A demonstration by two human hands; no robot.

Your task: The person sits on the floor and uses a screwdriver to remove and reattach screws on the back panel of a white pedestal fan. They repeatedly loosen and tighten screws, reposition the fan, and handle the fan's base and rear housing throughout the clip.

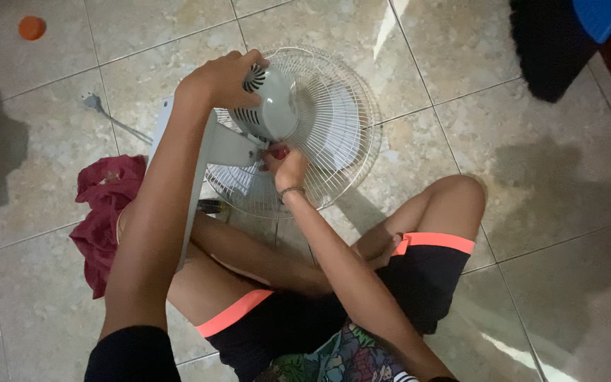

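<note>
While the left hand (222,76) clamps the fan motor housing (271,106), the right hand (288,168) pinches a red tool (279,151).

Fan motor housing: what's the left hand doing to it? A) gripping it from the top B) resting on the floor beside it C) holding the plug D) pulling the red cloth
A: the left hand is clasped over the top of the grey motor housing, while the right hand holds a small red thing just below it, behind the white wire grille.
</note>
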